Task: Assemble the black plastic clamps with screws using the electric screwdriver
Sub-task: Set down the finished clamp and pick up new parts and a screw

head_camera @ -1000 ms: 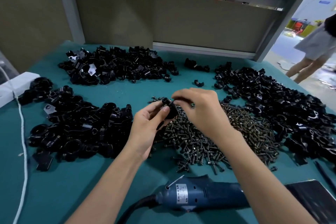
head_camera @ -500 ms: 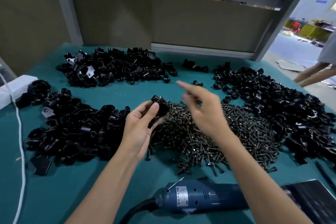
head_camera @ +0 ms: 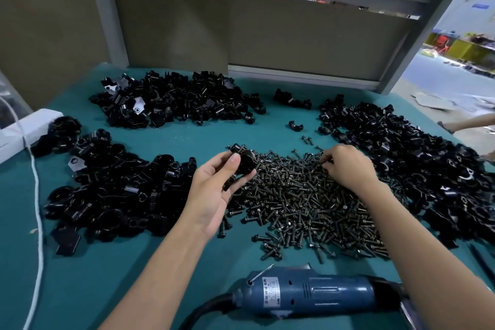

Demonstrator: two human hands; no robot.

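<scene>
— Where is the clamp sitting right now?

— The black clamp (head_camera: 242,162) is being held up at the centre of the frame, just above the left edge of the screw pile (head_camera: 308,201). The left hand (head_camera: 217,190) is gripping it, thumb pressed across its front and fingers curled behind it, palm turned upward.

— And the other hand?

— The right hand (head_camera: 345,166) is reaching down onto the upper right part of the screw pile, knuckles up, fingertips drawn together and dipping among the screws. I cannot tell whether it is actually pinching one; the fingertips are lost in the heap.

— Where is the driver lying?

— The blue electric screwdriver (head_camera: 313,293) is lying on its side along the bottom edge of the frame, on the teal tabletop (head_camera: 112,270), its black cord curling off to the lower left. Neither hand is touching it.

— What is spreading around them?

— Heaps of black clamp parts: one big pile (head_camera: 107,190) at the left, another (head_camera: 171,99) in the upper left, a third (head_camera: 417,163) running down the right side. A single clamp half (head_camera: 296,126) is sitting alone above the screws. A white cord (head_camera: 37,195) is trailing down the left edge.
</scene>
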